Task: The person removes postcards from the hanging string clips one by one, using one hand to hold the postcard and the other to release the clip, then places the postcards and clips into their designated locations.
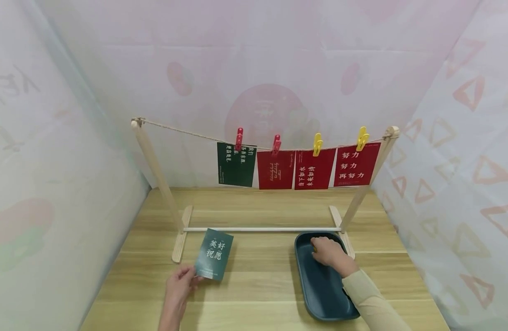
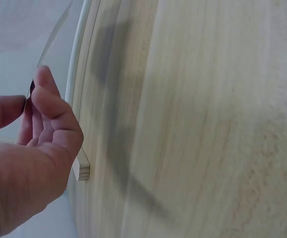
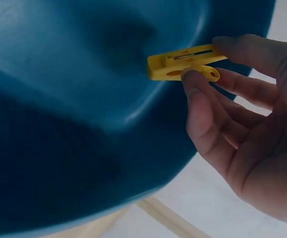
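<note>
My left hand (image 1: 180, 285) pinches the lower left corner of a dark green card (image 1: 214, 253) with white characters, held just above the wooden table (image 1: 258, 294). In the left wrist view the hand (image 2: 32, 148) grips the card's thin edge (image 2: 54, 42). My right hand (image 1: 327, 250) is inside the dark blue tray (image 1: 320, 294) at its far end. The right wrist view shows that hand (image 3: 243, 129) pinching a yellow clothespin (image 3: 183, 63) between thumb and fingers over the tray (image 3: 59, 124). Behind stands a wooden rack (image 1: 262, 229) with a string.
On the string hang a green card (image 1: 236, 164) and three red cards (image 1: 314, 168), held by two red pegs (image 1: 239, 138) and two yellow pegs (image 1: 361, 137). The left part of the string (image 1: 179, 130) is bare. Pale patterned sheets wall in the table on three sides.
</note>
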`<state>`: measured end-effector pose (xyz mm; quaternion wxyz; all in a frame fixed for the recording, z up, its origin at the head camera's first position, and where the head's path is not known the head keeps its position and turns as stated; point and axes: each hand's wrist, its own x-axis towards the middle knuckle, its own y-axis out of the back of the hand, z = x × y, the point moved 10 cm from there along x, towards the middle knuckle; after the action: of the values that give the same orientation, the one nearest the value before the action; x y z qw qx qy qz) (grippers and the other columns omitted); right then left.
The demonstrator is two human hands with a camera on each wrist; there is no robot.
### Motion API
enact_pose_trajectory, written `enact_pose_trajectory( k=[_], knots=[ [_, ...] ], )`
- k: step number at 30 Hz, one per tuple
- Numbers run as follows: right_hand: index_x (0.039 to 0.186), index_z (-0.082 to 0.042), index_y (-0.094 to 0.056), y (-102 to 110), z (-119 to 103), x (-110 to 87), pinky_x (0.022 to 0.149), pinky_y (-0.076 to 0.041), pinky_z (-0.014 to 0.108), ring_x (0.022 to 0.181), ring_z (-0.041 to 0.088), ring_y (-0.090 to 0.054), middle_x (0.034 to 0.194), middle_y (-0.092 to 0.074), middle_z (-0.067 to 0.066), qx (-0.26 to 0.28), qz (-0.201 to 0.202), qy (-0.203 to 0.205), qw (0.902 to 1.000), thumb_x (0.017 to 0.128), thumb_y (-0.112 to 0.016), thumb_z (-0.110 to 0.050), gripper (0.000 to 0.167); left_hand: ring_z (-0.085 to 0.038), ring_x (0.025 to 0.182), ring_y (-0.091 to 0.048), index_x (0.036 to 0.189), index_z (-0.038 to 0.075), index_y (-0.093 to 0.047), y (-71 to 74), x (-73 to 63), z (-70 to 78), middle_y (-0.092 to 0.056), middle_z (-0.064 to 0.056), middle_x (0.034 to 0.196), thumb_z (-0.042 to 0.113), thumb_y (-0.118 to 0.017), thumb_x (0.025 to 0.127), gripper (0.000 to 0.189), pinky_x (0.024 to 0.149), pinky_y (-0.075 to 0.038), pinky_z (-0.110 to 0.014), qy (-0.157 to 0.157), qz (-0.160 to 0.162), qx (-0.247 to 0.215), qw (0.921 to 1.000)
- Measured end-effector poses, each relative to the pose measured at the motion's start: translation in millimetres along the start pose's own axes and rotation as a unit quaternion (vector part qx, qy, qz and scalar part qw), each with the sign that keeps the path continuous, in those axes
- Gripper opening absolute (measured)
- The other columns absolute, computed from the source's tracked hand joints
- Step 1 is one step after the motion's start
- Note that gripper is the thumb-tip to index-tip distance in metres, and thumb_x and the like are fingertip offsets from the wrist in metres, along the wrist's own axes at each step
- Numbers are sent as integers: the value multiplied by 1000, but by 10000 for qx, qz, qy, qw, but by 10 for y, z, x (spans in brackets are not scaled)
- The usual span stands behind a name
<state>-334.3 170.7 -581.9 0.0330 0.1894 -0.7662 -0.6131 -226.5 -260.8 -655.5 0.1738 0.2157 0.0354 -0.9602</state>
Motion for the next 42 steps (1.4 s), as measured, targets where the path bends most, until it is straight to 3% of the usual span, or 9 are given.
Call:
enact_pose_trajectory(
  k=[7,13,19,27,34,42],
  knots=[
    [110,-4,-66,-94,-8,48,65,-51,46,81,32,-62,98,-65,16,-411,-14,216,9989,89,-68,-7,21,-18,81,-71,127,-11,-45,-14,-43,-106,-68,-13,98,10,-55,98,37,73,-59,-31,211,-336,-95,9992],
    [109,-1,-65,-85,-95,74,59,-48,43,74,30,-59,93,-63,16,-581,65,555,9968,88,-65,-2,21,-23,81,-73,125,-14,-45,-47,-37,-166,-70,-18,91,5,-56,97,35,75,-60,-35,350,-462,-219,9981],
    [115,-2,-65,-115,-76,112,61,-48,46,76,31,-60,99,-64,18,-415,-52,392,9984,89,-66,-3,26,-22,79,-73,119,-13,-47,-73,9,-228,-69,-20,90,3,-58,96,31,77,-60,-36,501,-494,34,9975],
    [115,-4,-65,-200,-54,104,62,-49,47,76,31,-60,100,-63,16,-229,2,285,9993,90,-65,-4,25,-18,72,-71,112,-11,-51,-17,40,-291,-70,-16,85,7,-58,97,25,68,-60,-38,592,-421,733,9947],
    [118,-4,-65,-285,-39,126,61,-49,45,75,31,-60,106,-63,19,-254,-10,233,9994,90,-65,-4,28,-16,68,-66,105,-6,-58,50,40,-389,-68,-10,84,10,-59,96,19,60,-57,-35,682,-342,1706,9824],
    [118,-5,-65,-314,-29,148,61,-51,46,78,33,-63,107,-64,20,-429,81,278,9987,91,-65,-6,27,-15,63,-64,95,-6,-61,75,44,-389,-66,-8,76,9,-60,95,15,55,-56,-32,531,-197,1948,9792]
  ],
)
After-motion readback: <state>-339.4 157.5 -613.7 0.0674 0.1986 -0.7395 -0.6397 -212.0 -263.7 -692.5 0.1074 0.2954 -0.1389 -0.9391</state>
